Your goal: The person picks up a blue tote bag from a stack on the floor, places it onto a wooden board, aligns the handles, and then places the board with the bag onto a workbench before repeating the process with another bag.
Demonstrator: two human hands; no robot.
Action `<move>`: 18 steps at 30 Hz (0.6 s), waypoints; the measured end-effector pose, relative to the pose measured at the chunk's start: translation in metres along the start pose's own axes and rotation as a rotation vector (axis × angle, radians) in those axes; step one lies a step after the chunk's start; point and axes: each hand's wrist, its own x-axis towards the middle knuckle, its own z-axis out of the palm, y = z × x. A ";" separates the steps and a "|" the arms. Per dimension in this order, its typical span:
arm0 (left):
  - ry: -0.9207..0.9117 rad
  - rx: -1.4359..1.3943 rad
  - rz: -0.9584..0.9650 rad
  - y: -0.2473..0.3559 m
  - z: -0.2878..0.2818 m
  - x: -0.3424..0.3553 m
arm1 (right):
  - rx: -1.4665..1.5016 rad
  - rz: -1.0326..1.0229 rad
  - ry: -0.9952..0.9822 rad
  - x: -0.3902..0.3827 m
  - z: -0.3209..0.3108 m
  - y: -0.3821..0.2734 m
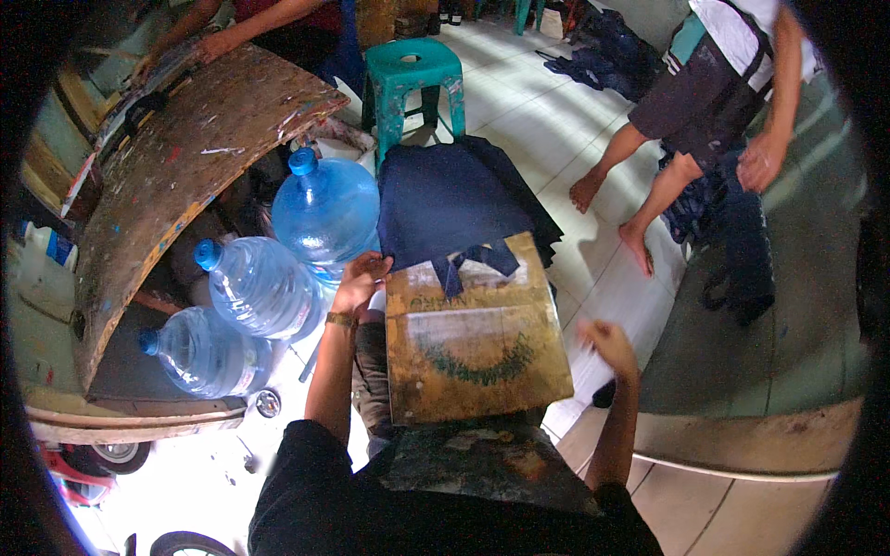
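A stained wooden board (477, 361) lies across my lap, with faded dark lettering on it. Over its far edge rests a navy cloth bag (464, 199), several layers deep, whose strap handle (475, 266) lies on the board. My left hand (364, 280) is at the board's far left corner, its fingers closed on the edge of the navy cloth bag. To the right of the board, in the air and touching nothing, is my right hand (609, 349); its fingers look curled but are smeared by motion.
Large blue water bottles (269, 287) stand on the left beside a paint-stained wooden table (199, 157), where another person's hands work. A green plastic stool (413, 79) stands ahead. On the right a barefoot person (695, 120) stands near navy cloth heaps (732, 241) on the tiled floor.
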 end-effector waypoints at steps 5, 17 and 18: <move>0.024 0.038 0.011 0.014 0.030 -0.040 | 0.300 -0.218 0.281 0.092 0.025 -0.107; -0.150 0.281 -0.036 0.064 0.015 -0.131 | 0.304 -0.183 -0.279 0.016 0.021 -0.091; -0.203 0.227 -0.071 0.061 0.015 -0.150 | 0.240 -0.201 -0.320 -0.001 0.019 -0.071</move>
